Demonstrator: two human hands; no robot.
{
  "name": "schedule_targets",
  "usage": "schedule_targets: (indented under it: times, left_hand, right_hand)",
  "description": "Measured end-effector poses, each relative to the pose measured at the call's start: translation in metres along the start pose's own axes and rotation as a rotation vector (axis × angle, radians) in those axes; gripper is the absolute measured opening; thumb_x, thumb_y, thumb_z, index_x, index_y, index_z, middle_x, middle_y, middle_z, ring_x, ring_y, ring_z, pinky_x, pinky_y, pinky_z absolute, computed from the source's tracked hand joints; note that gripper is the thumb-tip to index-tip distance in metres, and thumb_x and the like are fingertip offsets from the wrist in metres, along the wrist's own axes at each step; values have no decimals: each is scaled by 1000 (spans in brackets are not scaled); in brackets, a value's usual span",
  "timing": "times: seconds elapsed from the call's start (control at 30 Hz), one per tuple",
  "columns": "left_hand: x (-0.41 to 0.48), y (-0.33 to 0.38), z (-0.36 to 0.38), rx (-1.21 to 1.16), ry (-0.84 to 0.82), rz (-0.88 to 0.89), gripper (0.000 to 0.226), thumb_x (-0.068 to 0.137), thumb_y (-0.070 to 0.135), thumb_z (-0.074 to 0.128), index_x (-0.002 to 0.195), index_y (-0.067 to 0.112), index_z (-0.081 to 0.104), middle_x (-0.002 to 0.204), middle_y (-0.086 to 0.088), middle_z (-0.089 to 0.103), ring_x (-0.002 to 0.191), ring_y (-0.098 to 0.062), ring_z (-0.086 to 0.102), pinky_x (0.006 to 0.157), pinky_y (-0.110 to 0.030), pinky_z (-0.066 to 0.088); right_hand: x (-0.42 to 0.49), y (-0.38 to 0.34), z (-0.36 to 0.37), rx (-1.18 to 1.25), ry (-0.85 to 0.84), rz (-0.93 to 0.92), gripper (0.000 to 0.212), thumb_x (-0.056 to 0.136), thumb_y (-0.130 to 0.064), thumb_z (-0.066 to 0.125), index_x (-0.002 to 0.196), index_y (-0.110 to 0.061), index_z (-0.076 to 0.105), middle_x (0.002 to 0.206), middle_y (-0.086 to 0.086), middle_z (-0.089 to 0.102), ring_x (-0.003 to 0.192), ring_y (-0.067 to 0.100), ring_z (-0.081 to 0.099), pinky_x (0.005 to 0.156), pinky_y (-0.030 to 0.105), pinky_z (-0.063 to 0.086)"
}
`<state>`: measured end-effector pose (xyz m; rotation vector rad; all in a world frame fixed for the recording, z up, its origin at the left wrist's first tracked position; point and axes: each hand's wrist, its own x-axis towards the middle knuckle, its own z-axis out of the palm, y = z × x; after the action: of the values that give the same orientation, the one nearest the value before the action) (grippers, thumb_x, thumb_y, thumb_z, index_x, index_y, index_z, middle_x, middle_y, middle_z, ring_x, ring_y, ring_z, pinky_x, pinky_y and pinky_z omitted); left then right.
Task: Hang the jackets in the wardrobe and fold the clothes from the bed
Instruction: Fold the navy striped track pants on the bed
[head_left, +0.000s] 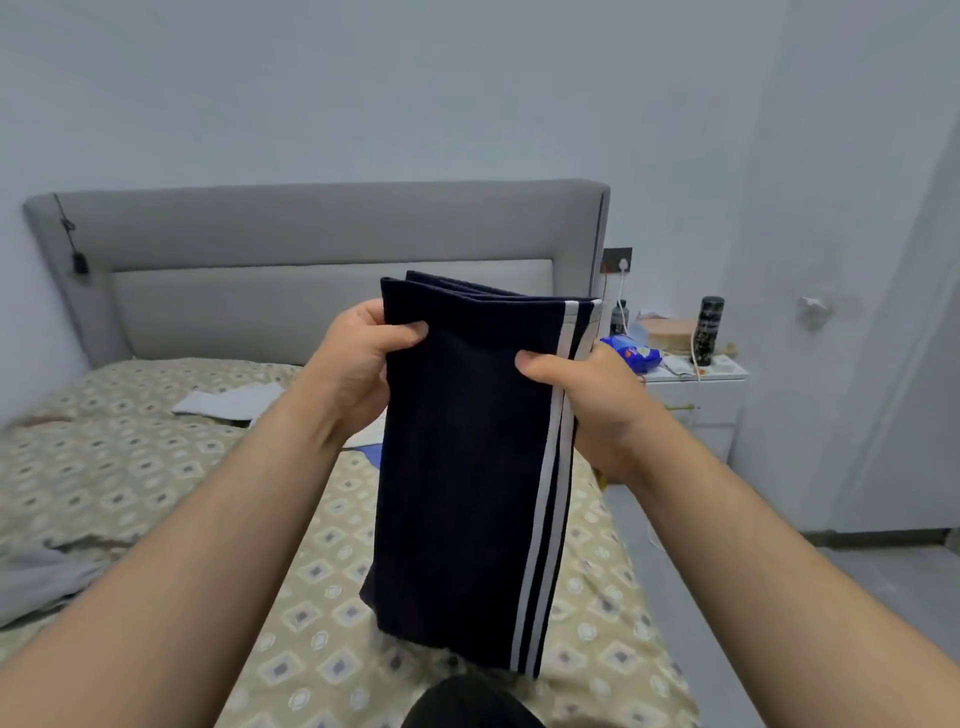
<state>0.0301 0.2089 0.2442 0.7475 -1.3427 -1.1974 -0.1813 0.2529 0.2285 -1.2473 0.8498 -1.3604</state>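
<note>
A folded dark navy garment (462, 467) with two white side stripes hangs in the air over the bed (130, 467). My left hand (358, 364) grips its upper left edge, thumb on the front. My right hand (587, 395) grips its upper right edge beside the stripes. The fold lies at the top and the loose end hangs down toward the mattress. A light grey garment (228, 402) lies flat further up the bed. Another grey cloth (36, 577) is bunched at the left edge. A black item (467, 701) sits at the bottom of the view.
The grey padded headboard (311, 234) stands behind the bed. A white nightstand (696, 395) to the right carries a blue packet (631, 353), a dark bottle (709, 330) and other small items. A white door (883, 312) stands at far right, with grey floor beside the bed.
</note>
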Motion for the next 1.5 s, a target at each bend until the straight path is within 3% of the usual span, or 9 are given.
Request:
schedule_targets:
  times: [0.23, 0.57, 0.7, 0.83, 0.93, 1.07, 1.17, 1.33, 1.5]
  left_hand:
    - [-29, 34, -22, 209, -237, 43, 29, 75, 5, 68, 94, 22, 81, 104, -4, 76, 101, -19, 71, 84, -27, 56]
    - [-37, 26, -17, 303, 163, 170, 32, 81, -9, 70, 106, 11, 67, 92, -4, 73, 84, -18, 71, 75, -34, 59]
    - [-37, 23, -17, 230, 105, 225, 56, 83, -16, 63, 119, 27, 59, 98, 2, 70, 91, -14, 69, 76, -27, 58]
    - [-41, 28, -14, 562, -141, 223, 42, 71, -1, 62, 88, 35, 75, 101, 6, 71, 92, -5, 66, 82, -20, 52]
    - [-39, 34, -19, 950, -210, 240, 46, 78, 10, 65, 113, 40, 61, 112, 20, 62, 98, 7, 59, 82, -12, 47]
    - [-30, 24, -23, 1250, -199, 180, 19, 78, 33, 63, 91, 21, 60, 84, 6, 64, 78, -14, 59, 70, -34, 49]
    - [-23, 18, -22, 1150, -188, 121, 24, 81, 22, 69, 75, 7, 51, 68, -2, 51, 60, -15, 43, 59, -32, 37]
    - [-26, 19, -20, 803, -464, -213, 14, 87, 18, 67, 100, 15, 70, 95, -11, 70, 79, -11, 63, 69, -26, 51]
    - [-16, 48, -24, 968, -185, -64, 22, 83, 10, 73, 64, 5, 63, 55, -4, 61, 49, -11, 54, 49, -20, 43]
  right_hand:
    - [-1, 0, 39, -212, 135, -256, 15, 85, -2, 72, 91, -14, 76, 93, 4, 77, 90, 15, 73, 77, 26, 59]
    - [-9, 4, 42, -30, 71, -122, 25, 88, 2, 67, 109, -12, 71, 102, 5, 77, 95, 20, 73, 81, 34, 59]
    - [-5, 3, 40, 6, 75, -72, 27, 88, 1, 67, 114, -9, 70, 105, 8, 76, 99, 25, 73, 88, 42, 57]
    - [-1, 7, 38, 0, 122, -89, 25, 88, 3, 66, 110, -6, 70, 105, 12, 75, 101, 29, 71, 97, 50, 54]
    - [0, 7, 36, -32, 97, -127, 24, 88, 7, 64, 109, -6, 69, 104, 11, 76, 102, 26, 71, 96, 42, 54]
    - [2, 6, 32, -144, 94, -151, 22, 88, 5, 65, 102, -12, 70, 97, 4, 77, 95, 18, 72, 85, 29, 57]
    - [4, 5, 29, -178, 119, -123, 20, 89, 2, 66, 103, -12, 69, 100, 7, 76, 98, 22, 71, 85, 30, 58]
    - [5, 0, 22, -191, 122, -100, 19, 90, 0, 66, 108, -7, 69, 105, 10, 75, 102, 26, 70, 95, 39, 56]
    - [7, -8, 17, -163, 103, -91, 20, 91, -2, 65, 110, -5, 69, 105, 13, 75, 103, 30, 70, 96, 45, 55]
